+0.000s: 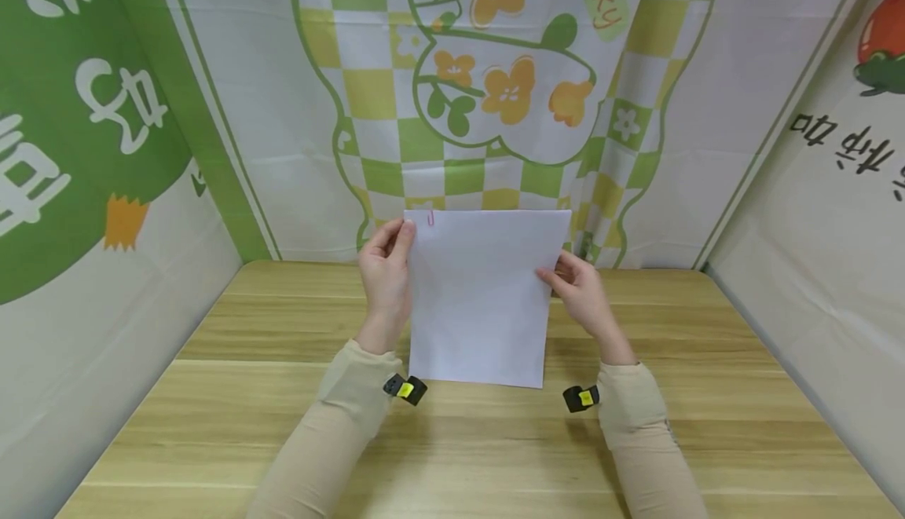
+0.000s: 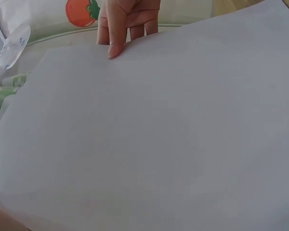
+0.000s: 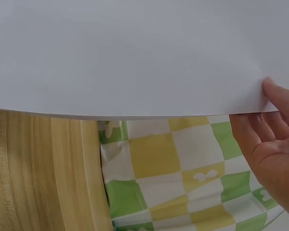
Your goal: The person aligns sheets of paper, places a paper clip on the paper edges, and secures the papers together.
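A white sheet of paper stands upright over the table, facing the head camera, with a small pink paper clip on its top edge near the left corner. My left hand pinches the upper left corner, thumb on the front. Lower down on the opposite side, my right hand pinches the right edge between thumb and fingers. The right wrist view shows that thumb pressed on the paper, with the other fingers behind it. In the left wrist view the paper fills most of the picture.
A wood-grain table spreads beneath both arms. Behind it hangs a green and yellow checked curtain with flower prints. Printed fabric walls enclose the left and right sides. Each wrist wears a black band with a yellow tag.
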Available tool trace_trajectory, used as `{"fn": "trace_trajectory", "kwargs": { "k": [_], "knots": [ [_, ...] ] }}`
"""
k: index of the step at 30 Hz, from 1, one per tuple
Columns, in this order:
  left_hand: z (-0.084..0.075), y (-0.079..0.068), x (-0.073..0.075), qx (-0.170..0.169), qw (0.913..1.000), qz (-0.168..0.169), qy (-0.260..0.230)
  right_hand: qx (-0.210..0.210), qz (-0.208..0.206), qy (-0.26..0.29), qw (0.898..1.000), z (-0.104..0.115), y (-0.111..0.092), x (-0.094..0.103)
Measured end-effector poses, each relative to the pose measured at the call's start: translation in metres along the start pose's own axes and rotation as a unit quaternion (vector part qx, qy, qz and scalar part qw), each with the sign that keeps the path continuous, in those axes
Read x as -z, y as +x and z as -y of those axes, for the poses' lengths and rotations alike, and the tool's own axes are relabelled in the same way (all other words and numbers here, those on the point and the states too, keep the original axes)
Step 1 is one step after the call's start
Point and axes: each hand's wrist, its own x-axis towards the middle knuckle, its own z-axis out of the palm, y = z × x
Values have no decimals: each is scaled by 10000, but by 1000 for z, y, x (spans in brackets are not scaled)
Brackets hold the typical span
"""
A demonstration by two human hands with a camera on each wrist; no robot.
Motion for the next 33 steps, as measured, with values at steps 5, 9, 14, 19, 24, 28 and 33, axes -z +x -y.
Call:
{"fn": "trace_trajectory", "kwargs": {
  "k": [5, 9, 14, 19, 24, 28, 33],
  "knots": [
    [4, 2, 1, -79, 9994, 221, 268, -20, -55, 85, 9999, 0, -1, 0],
    [7, 4, 2, -143, 9980, 352, 507, -116, -67, 162, 9998, 0, -1, 0],
    [10, 6, 3, -124, 9960, 427, 770, -260, -71, 188, 9995, 3, -1, -1],
    [10, 8, 2, -34, 9942, 350, 1015, -358, -62, 21, 9993, 4, -1, 0],
    [12, 11, 4, 230, 9910, 444, 1243, -521, -48, -174, 9985, 3, -2, 2],
    [14, 11, 9, 636, 9830, 673, 1584, -740, 62, -150, 9971, 1, -4, 3],
    [22, 11, 14, 809, 9762, 867, 1819, -861, 164, -155, 9960, -4, -7, 3]
  ]
}}
